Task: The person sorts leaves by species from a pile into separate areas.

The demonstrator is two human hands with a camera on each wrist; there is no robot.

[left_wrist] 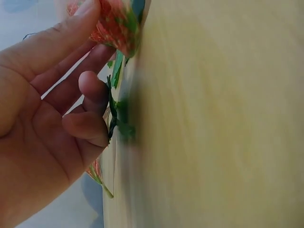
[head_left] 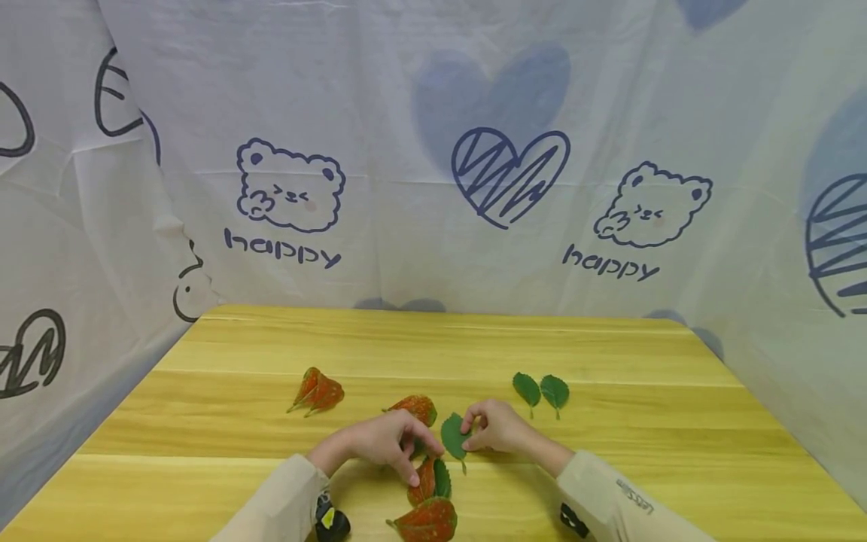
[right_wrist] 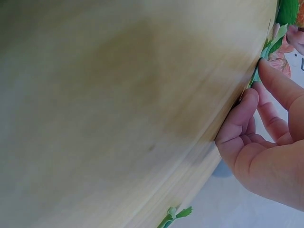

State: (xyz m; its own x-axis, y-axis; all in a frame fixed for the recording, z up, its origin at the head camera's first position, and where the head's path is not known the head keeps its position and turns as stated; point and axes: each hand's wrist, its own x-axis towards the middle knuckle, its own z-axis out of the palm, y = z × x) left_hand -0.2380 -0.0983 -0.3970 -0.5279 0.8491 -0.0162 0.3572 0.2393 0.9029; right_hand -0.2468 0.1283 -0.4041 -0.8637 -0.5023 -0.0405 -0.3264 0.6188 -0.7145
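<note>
In the head view my left hand (head_left: 389,444) reaches in over the near middle of the table and pinches a red leaf (head_left: 424,482) between thumb and forefinger. That leaf's green-edged tip (left_wrist: 127,45) shows past the thumb in the left wrist view. A dark green leaf (head_left: 442,478) lies against its right side. Another green one is partly hidden beneath the left hand. My right hand (head_left: 497,429) holds the edge of a toothed green leaf (head_left: 454,436) with thumb and fingertips, its stem pointing toward me.
Nearer me lies a red leaf (head_left: 430,521), and beyond the left hand another red leaf (head_left: 416,409). Overlapping red leaves (head_left: 320,391) lie at the left. Two green leaves (head_left: 555,391) sit side by side at the right. A printed cloth (head_left: 406,248) hangs behind the wooden table (head_left: 609,354).
</note>
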